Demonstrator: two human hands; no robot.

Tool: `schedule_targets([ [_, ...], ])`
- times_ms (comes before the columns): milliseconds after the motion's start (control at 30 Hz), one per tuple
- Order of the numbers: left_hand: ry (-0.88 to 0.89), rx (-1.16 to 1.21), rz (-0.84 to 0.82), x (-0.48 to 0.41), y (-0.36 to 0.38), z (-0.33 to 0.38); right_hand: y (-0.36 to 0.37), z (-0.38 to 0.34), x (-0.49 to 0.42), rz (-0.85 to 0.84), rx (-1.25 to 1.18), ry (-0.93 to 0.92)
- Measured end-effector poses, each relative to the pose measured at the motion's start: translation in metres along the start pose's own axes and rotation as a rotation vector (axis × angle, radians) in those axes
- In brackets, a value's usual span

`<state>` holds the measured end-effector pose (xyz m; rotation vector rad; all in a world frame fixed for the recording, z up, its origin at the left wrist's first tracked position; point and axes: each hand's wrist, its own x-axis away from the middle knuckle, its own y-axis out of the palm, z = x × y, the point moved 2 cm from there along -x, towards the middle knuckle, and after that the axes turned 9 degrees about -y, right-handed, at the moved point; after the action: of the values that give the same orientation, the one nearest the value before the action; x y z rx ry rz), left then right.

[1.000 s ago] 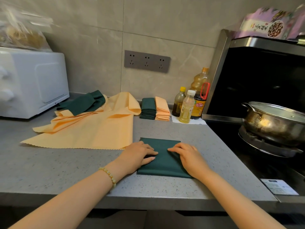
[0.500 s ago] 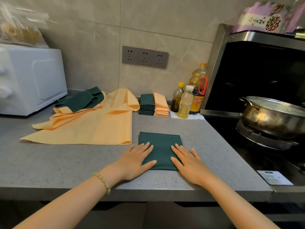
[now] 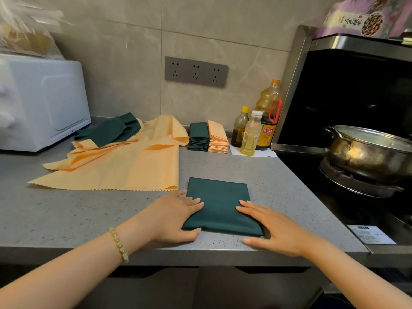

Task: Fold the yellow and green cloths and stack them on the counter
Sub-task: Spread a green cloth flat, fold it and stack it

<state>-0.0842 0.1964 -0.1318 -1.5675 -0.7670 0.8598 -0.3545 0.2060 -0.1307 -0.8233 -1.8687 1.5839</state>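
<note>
Both hands have slid outward to the side edges of the folded green cloth (image 3: 219, 204). The left hand (image 3: 174, 216) and right hand (image 3: 274, 226) lie flat, fingers straight, at lower centre of the surface (image 3: 66, 210). Unfolded yellow cloths (image 3: 124, 168) lie beside it at left. Folded stacks (image 3: 208, 138) and bottles (image 3: 250, 136) of amber liquid stand behind, and a lidded pot (image 3: 365, 150) sits at right.

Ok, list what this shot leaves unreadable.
Head view only:
- Bag on the white oven: motion-blurred, cut by the left edge; contents unclear.
- Folded green cloth: side edges partly under left hand and right hand.
- Stove sticker: print too small.
- Purple box: cropped by the top edge.
</note>
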Motion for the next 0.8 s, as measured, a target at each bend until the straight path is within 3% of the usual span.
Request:
schedule_targets([
  [267,-0.053,0.25,0.062,-0.006,0.006,-0.023,-0.002,0.009,-0.002,0.126,0.017,-0.019],
  [533,-0.293,0.734,0.249,-0.014,0.012,-0.039,-0.003,0.018,-0.018,0.517,-0.616,0.198],
  [633,-0.43,0.847,0.305,-0.024,0.015,-0.036,-0.002,0.024,-0.028,0.623,-0.698,0.31],
  [800,-0.618,0.749,0.297,-0.038,0.014,-0.03,0.002,0.03,-0.045,0.758,-0.71,0.481],
])
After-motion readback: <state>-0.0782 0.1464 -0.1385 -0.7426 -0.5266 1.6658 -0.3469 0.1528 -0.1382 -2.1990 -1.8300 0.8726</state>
